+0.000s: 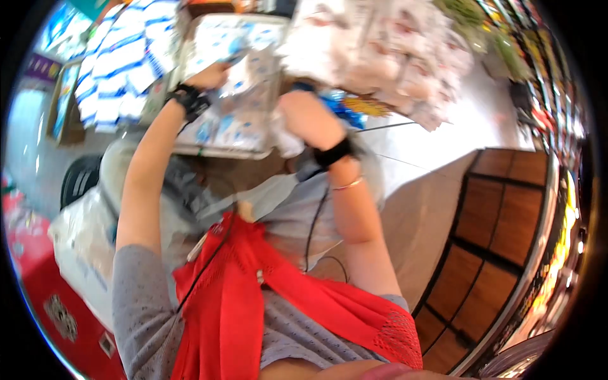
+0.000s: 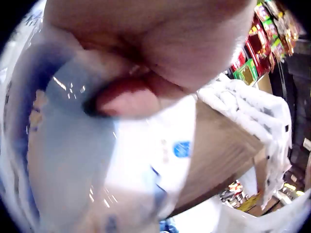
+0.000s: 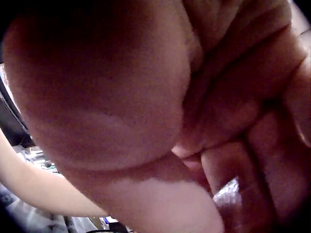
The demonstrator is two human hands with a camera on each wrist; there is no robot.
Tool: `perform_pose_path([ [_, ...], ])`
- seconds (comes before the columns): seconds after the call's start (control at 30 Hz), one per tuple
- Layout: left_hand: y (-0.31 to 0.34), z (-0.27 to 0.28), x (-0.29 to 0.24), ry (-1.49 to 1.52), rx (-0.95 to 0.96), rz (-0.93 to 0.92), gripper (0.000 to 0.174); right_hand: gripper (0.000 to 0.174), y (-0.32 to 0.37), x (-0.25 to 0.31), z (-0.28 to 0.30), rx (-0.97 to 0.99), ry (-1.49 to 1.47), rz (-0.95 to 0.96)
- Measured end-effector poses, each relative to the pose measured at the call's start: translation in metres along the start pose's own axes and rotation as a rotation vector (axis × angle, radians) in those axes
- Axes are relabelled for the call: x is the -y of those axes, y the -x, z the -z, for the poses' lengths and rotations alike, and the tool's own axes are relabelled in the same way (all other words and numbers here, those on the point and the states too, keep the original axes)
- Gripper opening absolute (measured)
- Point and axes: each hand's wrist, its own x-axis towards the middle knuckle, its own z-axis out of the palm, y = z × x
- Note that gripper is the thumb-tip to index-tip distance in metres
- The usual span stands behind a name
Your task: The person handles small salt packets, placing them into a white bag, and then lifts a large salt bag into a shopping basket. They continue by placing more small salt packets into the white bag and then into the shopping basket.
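My left hand (image 1: 212, 76) is over a shallow white tray (image 1: 240, 152) of clear packets with blue print. In the left wrist view its thumb (image 2: 129, 101) bends against the fingers, gripping a clear plastic packet (image 2: 73, 145) that spreads out below it. My right hand (image 1: 310, 119) is at the tray's right side, its fingers curled. White plastic (image 1: 288, 138) hangs under that hand. In the right wrist view a small shiny bit of plastic (image 3: 227, 194) shows by the curled fingers; the rest of it is hidden by the palm.
Blue-and-white striped packs (image 1: 126, 63) are piled left of the tray. White packs with reddish print (image 1: 392, 57) are heaped at the right. A cardboard box (image 2: 214, 150) stands beside the packet. Brown panels (image 1: 494, 234) in a dark frame and crowded shelves (image 1: 538, 57) line the right.
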Motion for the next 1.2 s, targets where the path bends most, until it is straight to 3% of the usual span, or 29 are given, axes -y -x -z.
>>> perform_pose_path([
  [0.03,-0.018,0.004,0.013,-0.185,0.111,-0.202,0.034,0.010,0.002,0.006,0.006,0.013,0.000,-0.006],
  [0.07,-0.050,-0.004,0.059,-0.050,0.135,-0.355,0.034,0.010,0.006,0.011,0.006,-0.190,-0.010,0.105],
  [0.1,-0.065,-0.014,0.063,-0.295,0.089,-0.390,0.029,0.011,0.001,0.011,0.003,-0.011,-0.025,-0.002],
  [0.13,-0.079,-0.023,0.067,-0.539,0.037,-0.422,0.024,0.009,0.003,0.007,-0.011,-0.093,-0.030,0.024],
  [0.17,-0.101,-0.031,0.093,-0.704,0.006,-0.712,0.021,0.009,0.001,0.010,-0.011,-0.055,-0.023,-0.015],
  [0.2,-0.092,-0.039,0.083,-0.651,-0.022,-0.674,0.022,0.009,-0.001,0.013,-0.012,-0.013,-0.028,-0.052],
  [0.23,-0.057,-0.054,0.037,-0.433,-0.085,-0.271,0.024,0.008,-0.002,0.014,-0.015,-0.072,-0.042,-0.063],
  [0.27,-0.062,-0.062,0.043,-0.392,-0.062,-0.318,0.027,0.008,-0.003,0.015,-0.019,-0.126,-0.062,-0.065],
  [0.3,-0.098,-0.073,0.103,-0.673,-0.123,-0.660,0.032,0.008,-0.003,0.017,-0.022,-0.162,-0.070,-0.056],
  [0.33,-0.069,-0.081,0.067,-0.613,-0.143,-0.463,0.042,0.008,-0.004,0.019,-0.023,-0.196,-0.082,-0.044],
  [0.4,-0.039,-0.085,0.033,-0.598,-0.178,-0.346,0.045,0.009,-0.007,0.024,-0.019,-0.126,-0.091,-0.085],
  [0.5,-0.026,-0.088,0.019,-0.666,-0.272,-0.367,0.035,0.008,-0.010,0.022,-0.034,-0.186,-0.115,-0.098],
  [0.73,-0.033,-0.096,0.020,-0.685,-0.454,-0.622,0.017,0.007,-0.011,0.022,-0.040,-0.138,-0.072,-0.127],
  [0.83,-0.053,-0.102,0.043,-0.554,-0.616,-0.530,0.016,0.007,-0.011,0.020,-0.048,-0.069,-0.035,-0.135],
  [0.87,-0.051,-0.103,0.041,-0.548,-0.572,-0.600,0.018,0.008,-0.009,0.021,-0.047,-0.151,-0.080,-0.131],
  [0.93,-0.055,-0.104,0.053,-0.525,-0.472,-0.728,0.026,0.009,-0.010,0.022,-0.042,-0.064,-0.064,-0.127],
  [0.97,-0.057,-0.106,0.060,-0.544,-0.407,-0.704,0.031,0.009,-0.010,0.024,-0.040,-0.030,-0.039,-0.123],
  [1.07,-0.037,-0.111,0.057,-0.835,-0.159,-0.311,0.073,0.010,-0.008,0.028,-0.035,0.079,0.063,-0.069],
  [1.1,-0.033,-0.115,0.057,-0.893,-0.194,-0.309,0.074,0.010,-0.008,0.034,-0.027,0.167,0.085,-0.064],
  [1.13,-0.028,-0.116,0.054,-0.920,-0.169,-0.294,0.073,0.011,-0.003,0.032,-0.031,0.074,0.018,0.014],
  [1.2,-0.024,-0.121,0.058,-0.944,-0.139,-0.300,0.073,0.010,-0.004,0.041,-0.024,0.135,0.030,-0.016],
])
